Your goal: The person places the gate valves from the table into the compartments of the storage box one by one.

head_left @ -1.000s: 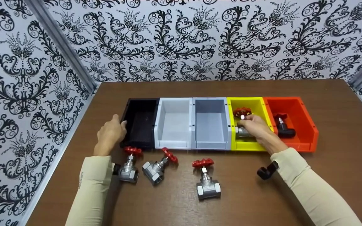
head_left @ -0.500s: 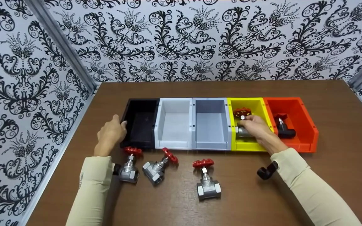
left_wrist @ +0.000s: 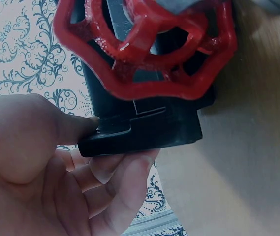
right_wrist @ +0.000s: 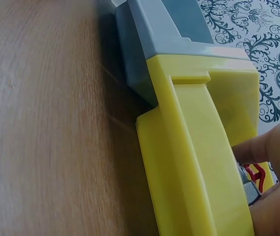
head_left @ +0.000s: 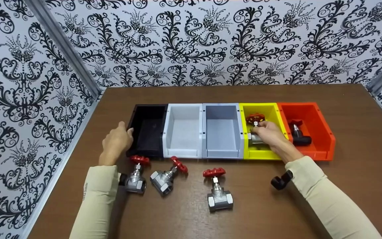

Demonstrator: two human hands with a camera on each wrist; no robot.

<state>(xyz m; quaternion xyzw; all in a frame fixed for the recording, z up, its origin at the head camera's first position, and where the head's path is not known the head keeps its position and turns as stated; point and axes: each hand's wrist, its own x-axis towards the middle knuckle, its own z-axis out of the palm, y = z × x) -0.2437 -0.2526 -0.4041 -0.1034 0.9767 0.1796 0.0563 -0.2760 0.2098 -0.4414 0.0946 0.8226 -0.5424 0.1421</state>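
At the left end of the bin row, my left hand (head_left: 117, 141) grips the side wall of the black bin (head_left: 148, 132). In the left wrist view the thumb lies on one side of the black wall (left_wrist: 144, 130) and the curled fingers on the other. My right hand (head_left: 270, 134) reaches into the yellow bin (head_left: 260, 155) and holds a metal valve with a red handwheel (head_left: 255, 118) by its neck. The valve's body lies low in the bin, partly hidden behind the hand. The right wrist view shows fingers around the valve (right_wrist: 252, 191) behind the yellow wall.
White (head_left: 183, 132) and grey (head_left: 222, 132) bins stand between the black and yellow ones. An orange bin (head_left: 327, 136) at the right holds a dark-bodied valve (head_left: 300, 139). In front lie three red-wheeled valves: left (head_left: 137, 181), middle (head_left: 162, 181) and right (head_left: 219, 199).
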